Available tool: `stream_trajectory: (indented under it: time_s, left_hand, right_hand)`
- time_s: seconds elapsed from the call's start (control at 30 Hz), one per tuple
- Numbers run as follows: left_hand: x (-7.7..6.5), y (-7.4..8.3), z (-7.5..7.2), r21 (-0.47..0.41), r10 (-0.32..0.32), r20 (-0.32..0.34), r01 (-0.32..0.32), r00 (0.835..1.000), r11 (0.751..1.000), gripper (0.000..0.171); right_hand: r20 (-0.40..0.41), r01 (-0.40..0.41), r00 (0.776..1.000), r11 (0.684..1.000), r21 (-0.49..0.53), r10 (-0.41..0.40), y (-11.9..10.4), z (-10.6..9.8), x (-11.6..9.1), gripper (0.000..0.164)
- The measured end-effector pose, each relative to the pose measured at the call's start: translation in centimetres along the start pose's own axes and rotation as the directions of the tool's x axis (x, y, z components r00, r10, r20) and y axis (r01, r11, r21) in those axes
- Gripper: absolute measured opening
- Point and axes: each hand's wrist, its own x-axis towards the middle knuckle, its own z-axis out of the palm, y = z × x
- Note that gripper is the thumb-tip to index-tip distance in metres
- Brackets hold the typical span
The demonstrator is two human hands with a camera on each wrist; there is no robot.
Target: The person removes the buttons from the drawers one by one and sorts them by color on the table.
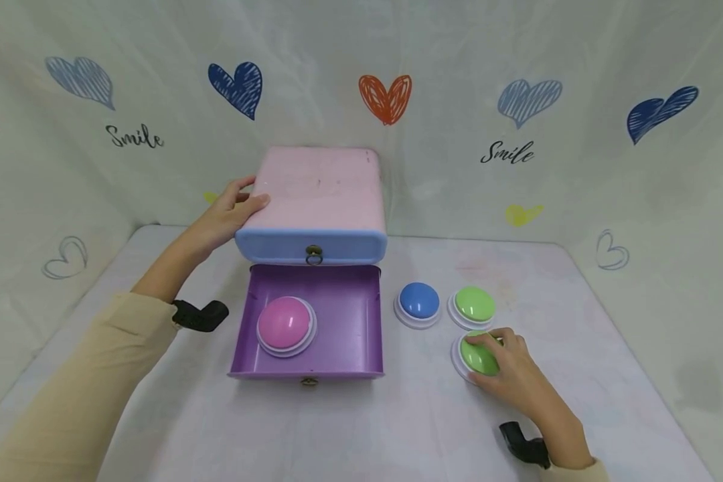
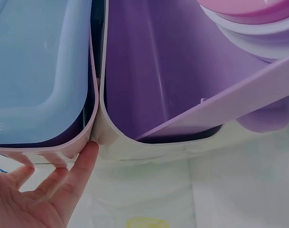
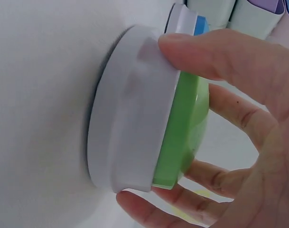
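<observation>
My left hand (image 1: 229,211) rests against the left side of a small drawer cabinet (image 1: 322,191) with a pink top, its thumb lying on the upper edge. In the left wrist view, straight fingers (image 2: 78,178) touch the cabinet's side. Below the blue-fronted upper drawer (image 1: 349,246), a purple drawer (image 1: 349,321) stands pulled out, holding a pink push button (image 1: 284,323) on a white base. My right hand (image 1: 512,368) grips the nearer green push button (image 1: 478,358), thumb and fingers spread around its round white base, as the right wrist view (image 3: 130,109) shows.
A blue push button (image 1: 420,300) sits just right of the purple drawer. Beside it is a second green push button (image 1: 474,304), behind the gripped one. The white table (image 1: 422,428) meets a wall sheet (image 1: 446,167) printed with hearts close behind the cabinet.
</observation>
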Motion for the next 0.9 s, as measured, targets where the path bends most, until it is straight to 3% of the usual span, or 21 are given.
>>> stream_trajectory:
  time_s: [0.9]
  left_hand:
    - [0.1, 0.2, 0.0, 0.002, -0.011, -0.001, 0.011, 1.0, 1.0, 0.076]
  right_hand:
    - [0.176, -0.041, 0.983, 0.997, -0.064, 0.052, -0.8, -1.3, -0.1, 0.047]
